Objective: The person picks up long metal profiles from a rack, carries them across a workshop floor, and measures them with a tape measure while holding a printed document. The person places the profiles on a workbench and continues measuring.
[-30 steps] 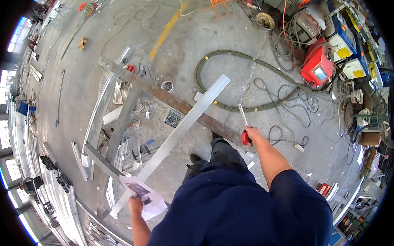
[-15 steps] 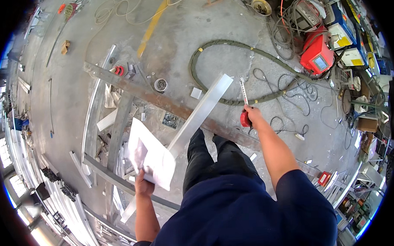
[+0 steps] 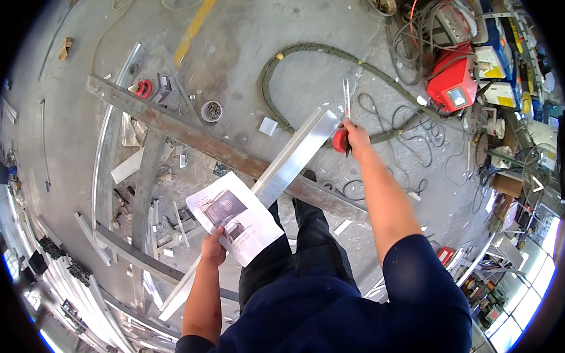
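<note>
My left hand [image 3: 214,246] is closed on the lower left edge of a white sheet of paper [image 3: 259,230] that carries printed pictures and handwriting. The sheet covers part of a long silver metal profile [image 3: 297,156], which lies slanting across a rusty steel beam [image 3: 188,135]. Beyond the profile's far end, my right hand [image 3: 358,138] grips a red tape measure [image 3: 340,141]. A short length of its blade [image 3: 347,99] sticks out, pointing away from me, close to the profile's end.
Steel beams form a low frame over scraps on the floor. A white bucket of small parts [image 3: 212,112] stands behind the beam. A thick green hose [image 3: 315,46] loops ahead, and a red machine [image 3: 452,86] stands at right among cables. Long metal profiles [image 3: 81,302] are stacked at left.
The paper has turned and flattened, so its printed side now faces me. My right hand has moved the tape measure slightly left and farther out, nearer the profile's end. My view has shifted.
</note>
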The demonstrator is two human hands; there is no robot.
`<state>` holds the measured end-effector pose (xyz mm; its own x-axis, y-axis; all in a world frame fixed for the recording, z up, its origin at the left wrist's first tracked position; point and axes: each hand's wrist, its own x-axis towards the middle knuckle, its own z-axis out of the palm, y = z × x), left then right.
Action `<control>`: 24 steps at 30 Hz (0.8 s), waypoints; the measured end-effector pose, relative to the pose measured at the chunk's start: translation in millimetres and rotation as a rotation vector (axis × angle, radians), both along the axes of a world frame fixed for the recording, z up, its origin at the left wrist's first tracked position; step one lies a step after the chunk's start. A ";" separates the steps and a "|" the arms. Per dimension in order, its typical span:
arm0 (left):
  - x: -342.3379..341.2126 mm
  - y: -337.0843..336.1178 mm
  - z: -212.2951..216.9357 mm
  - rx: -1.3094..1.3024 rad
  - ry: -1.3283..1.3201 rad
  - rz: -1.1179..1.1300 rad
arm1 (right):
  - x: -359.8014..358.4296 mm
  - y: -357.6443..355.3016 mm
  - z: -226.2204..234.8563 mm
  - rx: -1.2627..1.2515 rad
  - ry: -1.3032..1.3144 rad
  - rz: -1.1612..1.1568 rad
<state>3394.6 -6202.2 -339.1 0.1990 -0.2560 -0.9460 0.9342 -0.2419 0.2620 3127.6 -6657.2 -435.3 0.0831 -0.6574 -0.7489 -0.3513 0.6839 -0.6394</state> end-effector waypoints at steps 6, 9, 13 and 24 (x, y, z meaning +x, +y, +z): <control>34.9 1.2 1.3 -0.011 -0.103 0.159 | 37.0 -22.6 -7.4 0.044 0.024 0.312; 47.2 -6.9 -8.1 -0.115 -0.160 0.006 | 36.8 -27.9 34.7 -0.004 0.075 0.314; 48.5 -64.2 20.3 -0.279 -0.051 0.161 | 23.6 -12.6 166.4 -0.100 -0.136 0.404; -21.8 -187.0 164.4 -0.133 -0.098 -0.865 | -7.4 63.7 421.2 -0.066 -0.744 0.602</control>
